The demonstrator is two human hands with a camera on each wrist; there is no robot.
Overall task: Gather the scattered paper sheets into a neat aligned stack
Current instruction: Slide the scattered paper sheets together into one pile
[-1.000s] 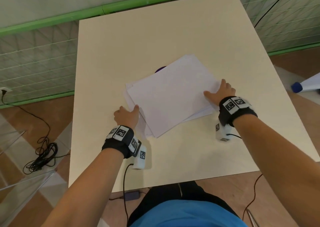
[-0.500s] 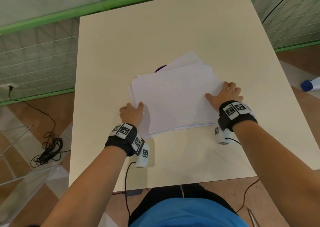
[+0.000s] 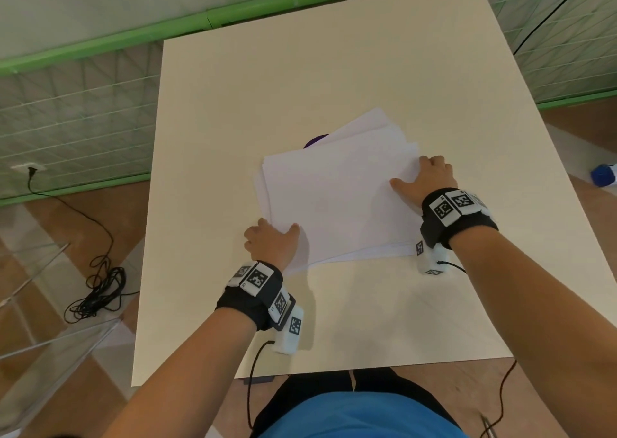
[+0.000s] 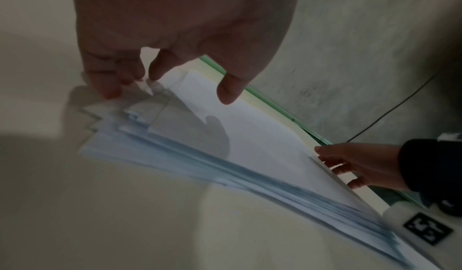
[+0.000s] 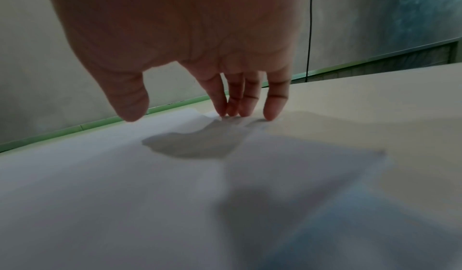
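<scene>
A loose stack of white paper sheets (image 3: 337,200) lies in the middle of the cream table (image 3: 300,70), its far right corners still fanned out. My left hand (image 3: 272,240) is at the stack's near left corner. In the left wrist view its fingertips (image 4: 110,90) touch the staggered sheet edges (image 4: 140,114) and the thumb hovers over the top sheet. My right hand (image 3: 424,180) is at the right edge. In the right wrist view its fingertips (image 5: 240,112) press down where the paper (image 5: 150,175) meets the table, with the thumb just above the sheet.
A purple object (image 3: 315,140) peeks out from under the stack's far edge. A green rail (image 3: 233,13) and mesh fence run behind the table. A black cable (image 3: 96,290) lies on the floor at the left, and a blue-capped item (image 3: 602,175) at the right.
The stack has turned from a diagonal lie to nearly square with the table. Both hands moved with it, the left along the left edge, the right up the right edge.
</scene>
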